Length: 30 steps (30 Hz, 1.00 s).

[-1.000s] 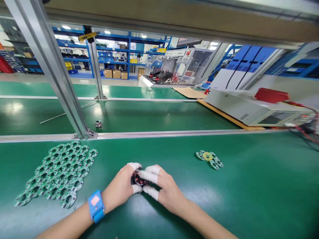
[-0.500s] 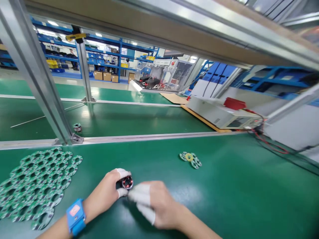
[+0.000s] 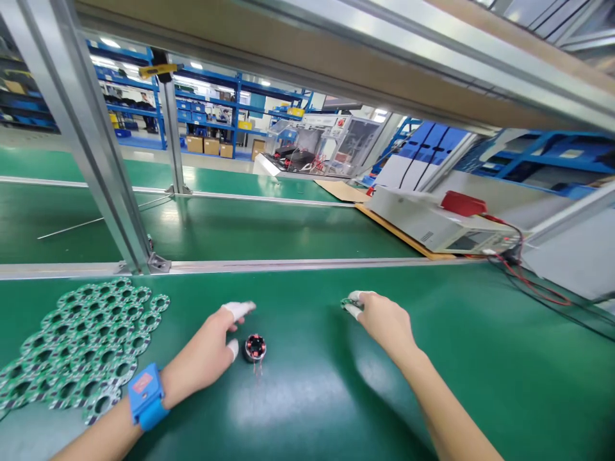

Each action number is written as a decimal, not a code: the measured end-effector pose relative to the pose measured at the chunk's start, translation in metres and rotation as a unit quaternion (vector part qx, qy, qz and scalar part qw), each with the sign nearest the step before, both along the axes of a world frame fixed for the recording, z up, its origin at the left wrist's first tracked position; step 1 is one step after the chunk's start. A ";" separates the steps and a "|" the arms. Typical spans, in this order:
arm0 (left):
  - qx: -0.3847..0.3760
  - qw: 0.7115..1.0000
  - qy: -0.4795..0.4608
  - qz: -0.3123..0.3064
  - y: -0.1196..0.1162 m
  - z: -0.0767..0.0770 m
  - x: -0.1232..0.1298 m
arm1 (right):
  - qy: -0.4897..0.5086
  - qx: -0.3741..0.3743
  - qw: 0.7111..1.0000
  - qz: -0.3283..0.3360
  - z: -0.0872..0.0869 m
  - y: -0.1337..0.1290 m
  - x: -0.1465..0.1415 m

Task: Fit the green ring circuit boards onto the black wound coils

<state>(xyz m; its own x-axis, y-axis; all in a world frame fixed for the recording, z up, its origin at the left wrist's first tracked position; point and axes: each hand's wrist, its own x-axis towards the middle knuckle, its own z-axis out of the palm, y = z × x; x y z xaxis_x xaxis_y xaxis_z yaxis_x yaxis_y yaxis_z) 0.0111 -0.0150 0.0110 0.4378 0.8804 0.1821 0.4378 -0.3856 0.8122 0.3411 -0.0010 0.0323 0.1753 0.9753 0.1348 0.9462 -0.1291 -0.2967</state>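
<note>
A small round motor stator [image 3: 255, 347] with copper-red windings stands on the green bench, thin wire ends trailing toward me. Beside it is my left hand [image 3: 211, 342], open, thumb and fingers apart and not touching it; white covers sit on its fingertips and a blue band [image 3: 148, 397] is on the wrist. Farther right, my right hand [image 3: 387, 323] has thumb and finger closed on a green ring-shaped circuit board [image 3: 345, 303]. Most of that board, and any others with it, is hidden behind the fingers.
Many green ring circuit boards [image 3: 81, 346] lie spread at the left. A metal post [image 3: 103, 141] rises from the bench rail [image 3: 288, 264] behind them. At the back right stands a grey instrument box [image 3: 423, 218] with red and black cables [image 3: 533, 285]. An overhead beam crosses above.
My left hand has let go of the stator, which now stands by itself. My right hand has moved away from it, right and farther out, onto the small group of ring boards.
</note>
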 end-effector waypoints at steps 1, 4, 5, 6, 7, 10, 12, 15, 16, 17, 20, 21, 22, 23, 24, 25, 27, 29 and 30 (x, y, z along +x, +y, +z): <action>0.014 0.999 -0.011 0.034 0.001 0.006 -0.001 | 0.030 0.001 0.999 0.012 0.001 -0.002 -0.013; 0.046 0.995 -0.035 0.080 -0.001 0.023 0.004 | 0.137 -0.013 0.987 0.085 0.000 -0.006 -0.066; 0.044 0.996 -0.036 0.068 -0.003 0.027 0.006 | 0.168 -0.020 0.980 0.109 -0.001 -0.008 -0.085; 0.036 0.997 -0.036 0.050 -0.005 0.029 0.009 | 0.213 -0.025 0.967 0.137 -0.003 -0.009 -0.103; 0.026 0.998 -0.037 0.034 -0.006 0.031 0.011 | 0.316 -0.025 0.933 0.170 -0.004 -0.011 -0.119; 0.009 0.998 -0.050 0.029 -0.006 0.030 0.012 | 0.456 -0.018 0.864 0.212 -0.004 -0.016 -0.152; 0.010 0.997 -0.062 0.047 -0.004 0.028 0.011 | 0.455 0.011 0.864 0.214 -0.001 -0.019 -0.159; -0.005 0.996 -0.065 0.056 -0.001 0.026 0.011 | 0.382 0.065 0.889 0.244 0.004 -0.024 -0.157; -0.013 0.996 -0.065 0.055 -0.001 0.026 0.011 | 0.352 0.078 0.895 0.262 0.005 -0.025 -0.154; -0.022 0.996 -0.066 0.051 -0.001 0.025 0.012 | 0.325 0.089 0.899 0.279 0.005 -0.026 -0.151; -0.028 0.998 -0.048 0.039 -0.004 0.023 0.015 | 0.261 0.121 0.911 0.294 0.002 -0.028 -0.139; -0.015 0.999 -0.021 0.039 -0.006 0.021 0.016 | 0.247 0.125 0.917 0.286 -0.001 -0.028 -0.135; 0.002 0.999 0.017 0.040 -0.007 0.019 0.016 | 0.241 0.121 0.924 0.272 -0.003 -0.027 -0.130; 0.022 0.997 0.066 0.039 -0.008 0.015 0.017 | 0.243 0.109 0.930 0.254 -0.007 -0.027 -0.126; 0.039 0.992 0.116 0.037 -0.009 0.011 0.017 | 0.253 0.090 0.934 0.234 -0.010 -0.028 -0.123; 0.048 0.985 0.161 0.032 -0.010 0.007 0.017 | 0.270 0.064 0.936 0.216 -0.014 -0.028 -0.120; 0.052 0.975 0.216 0.017 -0.011 -0.001 0.017 | 0.306 0.012 0.932 0.194 -0.019 -0.030 -0.120; 0.054 0.970 0.235 0.009 -0.010 -0.008 0.017 | 0.330 -0.024 0.921 0.205 -0.023 -0.034 -0.124; 0.057 0.969 0.239 0.009 -0.009 -0.010 0.017 | 0.336 -0.033 0.915 0.219 -0.024 -0.036 -0.128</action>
